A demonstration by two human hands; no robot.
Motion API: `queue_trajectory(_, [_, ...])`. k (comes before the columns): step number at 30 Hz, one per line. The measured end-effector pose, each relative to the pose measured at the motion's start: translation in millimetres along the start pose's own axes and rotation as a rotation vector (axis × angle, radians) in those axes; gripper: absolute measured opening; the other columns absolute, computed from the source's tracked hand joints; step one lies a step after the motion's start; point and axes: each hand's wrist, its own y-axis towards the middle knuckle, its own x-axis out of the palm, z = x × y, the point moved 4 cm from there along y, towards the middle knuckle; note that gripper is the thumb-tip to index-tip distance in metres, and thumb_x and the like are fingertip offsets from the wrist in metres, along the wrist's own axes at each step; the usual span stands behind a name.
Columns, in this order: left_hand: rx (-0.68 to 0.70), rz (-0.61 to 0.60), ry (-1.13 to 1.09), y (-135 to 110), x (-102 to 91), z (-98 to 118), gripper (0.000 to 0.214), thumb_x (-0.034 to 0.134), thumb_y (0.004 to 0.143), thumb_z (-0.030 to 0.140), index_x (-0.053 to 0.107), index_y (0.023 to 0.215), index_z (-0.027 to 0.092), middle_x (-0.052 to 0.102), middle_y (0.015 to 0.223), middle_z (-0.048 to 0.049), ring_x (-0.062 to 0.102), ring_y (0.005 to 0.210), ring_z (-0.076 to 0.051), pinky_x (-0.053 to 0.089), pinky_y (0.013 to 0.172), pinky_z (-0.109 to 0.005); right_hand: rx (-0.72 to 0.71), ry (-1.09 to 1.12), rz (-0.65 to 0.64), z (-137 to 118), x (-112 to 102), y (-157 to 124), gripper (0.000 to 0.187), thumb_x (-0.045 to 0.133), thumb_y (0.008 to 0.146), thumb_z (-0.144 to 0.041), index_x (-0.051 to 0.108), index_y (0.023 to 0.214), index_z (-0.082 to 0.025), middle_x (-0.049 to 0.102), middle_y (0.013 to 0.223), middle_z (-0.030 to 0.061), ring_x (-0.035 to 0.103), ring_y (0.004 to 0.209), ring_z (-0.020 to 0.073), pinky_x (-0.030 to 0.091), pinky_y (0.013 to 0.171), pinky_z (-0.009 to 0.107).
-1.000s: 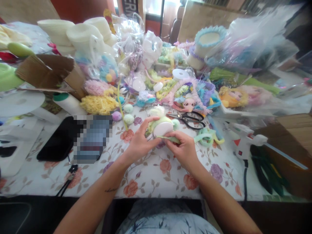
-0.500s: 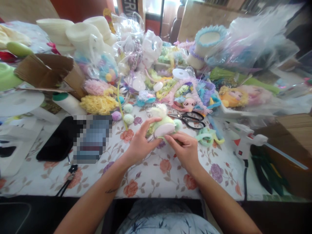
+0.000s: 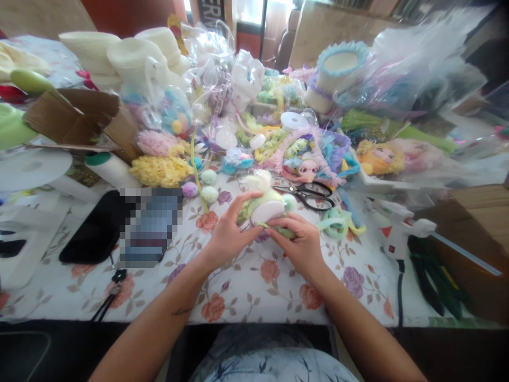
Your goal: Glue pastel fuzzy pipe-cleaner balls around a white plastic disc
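Observation:
My left hand point(image 3: 229, 233) is closed around a small pale green craft piece point(image 3: 268, 210) with a flat whitish oval face and a fluffy cream tuft point(image 3: 259, 181) on top. Its thumb presses on the near side, the fingers over the far side. My right hand point(image 3: 300, 245) pinches a green fabric strip point(image 3: 283, 230) along the near lower edge of the oval. Part of the craft piece is hidden by my fingers. Just behind the hands lie black-handled scissors point(image 3: 308, 195), with their blades toward the piece. A pale green pom-pom point(image 3: 289, 202) shows beside it.
A coil of green and yellow strip point(image 3: 340, 223) lies to the right, near a white glue gun point(image 3: 397, 233) with a glue stick in it. Two phones, a black one point(image 3: 95, 225) among them, lie left. Pom-poms point(image 3: 209, 185), trims and bagged dolls point(image 3: 382, 156) crowd the back.
My right fingers have shifted slightly left along the oval's lower edge, and more of the green strip shows between them. The left hand keeps its hold almost unmoved.

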Motion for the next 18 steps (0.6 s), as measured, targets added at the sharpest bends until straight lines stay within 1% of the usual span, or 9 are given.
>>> queue_trajectory(4, [-0.019,0.000,-0.009,0.2,-0.2,0.0,0.057,0.072,0.075,0.015,0.053,0.127,0.025,0.060,0.132,-0.0039,0.057,0.122,-0.025,0.049,0.101,-0.034,-0.026,0.010,-0.018,-1.1,0.6,0.3,0.007,0.075,0.080,-0.023,0.075,0.087,-0.020,0.062,0.072,-0.0001,0.056,0.059,0.0128,0.047,0.058,0.025])
queue_trajectory(7, [-0.024,-0.005,-0.009,0.0,0.3,-0.2,0.056,0.074,0.076,0.019,0.053,0.127,0.026,0.060,0.133,-0.0038,0.057,0.123,-0.025,0.048,0.101,-0.033,-0.021,-0.010,0.002,-0.2,0.6,-0.4,0.004,0.071,0.083,-0.021,0.074,0.086,-0.020,0.059,0.070,-0.0005,0.057,0.061,0.0135,0.046,0.058,0.026])
queue_trajectory(10, [-0.021,-0.003,-0.014,-0.2,1.7,-1.2,0.056,0.075,0.076,0.022,0.053,0.127,0.026,0.061,0.131,-0.0041,0.057,0.122,-0.025,0.048,0.100,-0.033,-0.012,-0.008,-0.010,0.7,0.5,-0.5,0.004,0.068,0.085,-0.020,0.072,0.085,-0.020,0.058,0.071,-0.0005,0.058,0.064,0.0140,0.045,0.061,0.026])
queue_trajectory(13, [0.002,-0.008,-0.022,-0.2,3.9,-1.9,0.057,0.074,0.075,0.020,0.053,0.127,0.025,0.061,0.131,-0.0041,0.057,0.122,-0.024,0.047,0.101,-0.033,-0.021,-0.012,-0.016,-0.3,-3.3,1.1,0.006,0.064,0.088,-0.019,0.069,0.086,-0.021,0.056,0.074,-0.0001,0.057,0.068,0.0144,0.045,0.064,0.027])
queue_trajectory(15, [0.014,-0.015,-0.035,-0.2,4.6,-2.8,0.057,0.071,0.075,0.017,0.052,0.128,0.025,0.061,0.131,-0.0040,0.057,0.121,-0.024,0.047,0.101,-0.033,-0.054,-0.024,-0.018,-2.5,-7.5,2.5,0.007,0.062,0.089,-0.018,0.068,0.088,-0.021,0.055,0.080,0.0013,0.057,0.072,0.0147,0.046,0.066,0.027])
queue_trajectory(18, [0.034,-0.039,-0.078,0.4,4.2,-4.8,0.054,0.065,0.079,0.018,0.050,0.130,0.024,0.059,0.132,-0.0049,0.055,0.123,-0.024,0.046,0.102,-0.035,-0.101,-0.041,-0.053,-6.0,-12.8,4.3,0.009,0.058,0.091,-0.017,0.065,0.088,-0.022,0.059,0.099,0.0055,0.060,0.082,0.0157,0.049,0.072,0.028])
